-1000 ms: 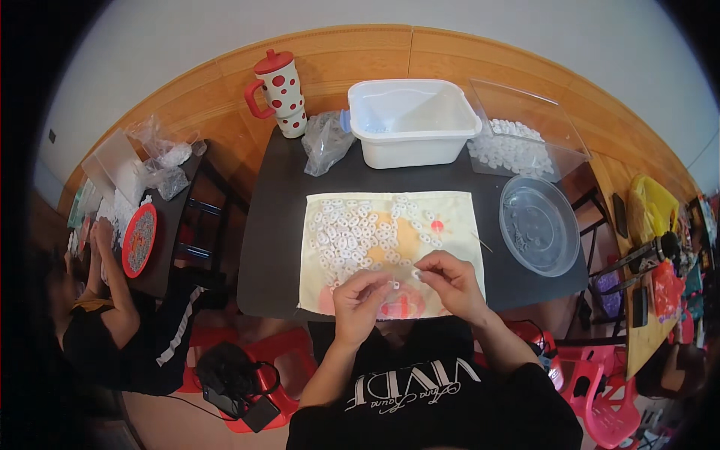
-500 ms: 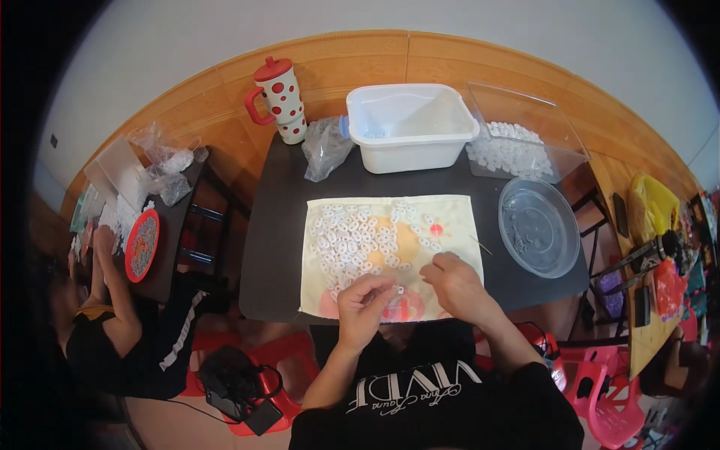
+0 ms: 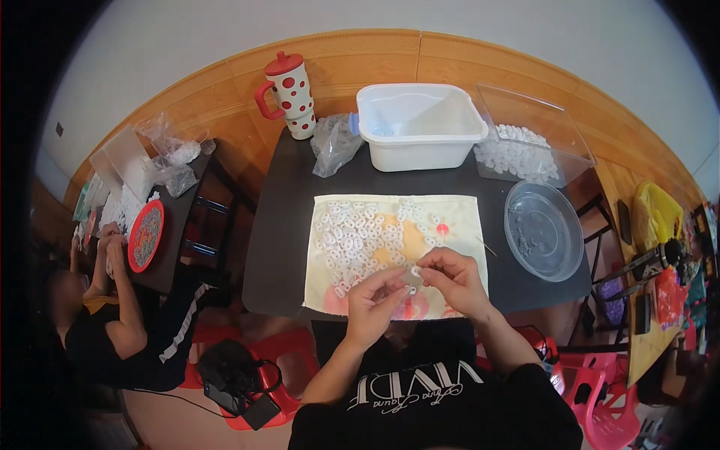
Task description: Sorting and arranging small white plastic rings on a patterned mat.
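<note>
My left hand [image 3: 373, 301] is closed in a pinch over the near edge of a cream cloth [image 3: 471, 225]. At its fingertips is a small white plastic piece [image 3: 412, 290]. My right hand [image 3: 456, 283] comes in from the right, thumb and fingertips pinched at another small white piece [image 3: 416, 271], almost touching the left fingertips. Fingers partly cover both pieces. Beyond my hands, many small oval white pieces with two dark holes [image 3: 349, 240] are spread over the left and middle of the cloth.
At the back stand a red-dotted tumbler [image 3: 292, 97], a grey plastic bag [image 3: 334, 146], a white tub [image 3: 420, 154] and a clear box of white pieces [image 3: 517, 154]. A round clear tray [image 3: 551, 247] holds tiny bits at right. Another person [image 3: 112, 315] works at the left table.
My right hand has moved left and nearer, bringing its fingertips up to the left hand's. The left hand has shifted slightly right. The whole view has shifted a little.
</note>
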{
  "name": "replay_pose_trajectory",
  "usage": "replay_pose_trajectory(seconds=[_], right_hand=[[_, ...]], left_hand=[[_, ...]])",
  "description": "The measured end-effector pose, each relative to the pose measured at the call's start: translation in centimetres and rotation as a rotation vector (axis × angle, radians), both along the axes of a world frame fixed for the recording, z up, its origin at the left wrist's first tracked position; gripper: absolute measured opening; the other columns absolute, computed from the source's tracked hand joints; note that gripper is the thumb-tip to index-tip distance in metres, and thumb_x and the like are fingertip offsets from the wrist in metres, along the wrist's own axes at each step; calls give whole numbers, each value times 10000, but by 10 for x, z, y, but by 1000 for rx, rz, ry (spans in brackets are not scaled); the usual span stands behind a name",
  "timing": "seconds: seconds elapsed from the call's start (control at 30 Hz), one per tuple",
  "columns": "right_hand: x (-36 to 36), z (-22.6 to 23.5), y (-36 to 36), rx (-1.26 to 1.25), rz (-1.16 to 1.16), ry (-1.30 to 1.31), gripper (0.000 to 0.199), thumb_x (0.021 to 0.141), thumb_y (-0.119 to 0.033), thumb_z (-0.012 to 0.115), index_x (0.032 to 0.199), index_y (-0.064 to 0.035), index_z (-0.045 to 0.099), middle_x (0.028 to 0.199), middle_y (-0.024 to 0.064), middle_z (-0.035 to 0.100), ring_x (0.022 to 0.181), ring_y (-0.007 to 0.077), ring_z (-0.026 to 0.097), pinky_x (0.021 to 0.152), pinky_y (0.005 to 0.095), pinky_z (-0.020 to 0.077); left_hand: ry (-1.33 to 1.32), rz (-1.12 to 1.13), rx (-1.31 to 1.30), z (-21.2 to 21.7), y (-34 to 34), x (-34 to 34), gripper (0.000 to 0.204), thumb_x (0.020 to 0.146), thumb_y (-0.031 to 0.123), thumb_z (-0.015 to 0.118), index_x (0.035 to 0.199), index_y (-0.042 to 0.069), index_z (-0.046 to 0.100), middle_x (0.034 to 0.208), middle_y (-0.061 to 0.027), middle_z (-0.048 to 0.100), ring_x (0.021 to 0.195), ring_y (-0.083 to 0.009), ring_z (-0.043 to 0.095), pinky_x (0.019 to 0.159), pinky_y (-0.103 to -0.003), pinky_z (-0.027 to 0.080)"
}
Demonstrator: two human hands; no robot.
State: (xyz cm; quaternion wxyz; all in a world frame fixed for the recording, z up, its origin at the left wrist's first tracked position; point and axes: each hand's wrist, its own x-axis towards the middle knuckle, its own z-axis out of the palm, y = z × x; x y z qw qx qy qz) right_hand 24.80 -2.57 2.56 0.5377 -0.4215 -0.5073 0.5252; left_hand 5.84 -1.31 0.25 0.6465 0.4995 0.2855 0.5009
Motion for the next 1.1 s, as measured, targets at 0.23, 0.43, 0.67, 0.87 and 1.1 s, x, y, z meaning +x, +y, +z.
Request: replay_pose_trajectory(seconds=[0.23,0.43,0.67,0.87,1.1], right_hand=[[-3,-2,0,83,-10,-46,144,927,70,608,1053,50,675,945,45,620,822,87,579,734,225,485],[-6,-2,-1,102,6,-47,146,923,82,605,1050,50,670,946,41,617,821,90,578,739,222,480],[-6,-2,0,152,23,-69,151,918,86,609,1050,43,668,946,42,618,815,89,576,736,224,477],[-5,-1,1,192,31,-179,137,896,86,632,1014,33,679,924,58,636,805,95,589,705,229,468],[-3,-3,-4,197,64,-267,166,854,99,666,998,18,680,898,66,651,766,100,589,669,229,450]], left_hand=[[8,-31,22,1,1,0,397,884,-102,657,1273,-26,628,957,-48,674,846,-83,613,751,-213,493],[35,-44,50,-3,2,-2,411,897,-94,635,1300,-19,606,958,-54,671,849,-102,636,756,-243,515],[18,-32,77,-8,4,-3,390,895,-102,632,1277,-28,615,990,-60,656,877,-110,636,784,-246,520],[34,-16,83,-9,4,-2,348,894,-98,634,1234,-22,645,1029,-63,647,918,-109,625,799,-243,510],[75,93,118,-13,-1,3,304,883,-95,641,1173,-13,683,1036,-61,650,929,-121,606,816,-251,506]])
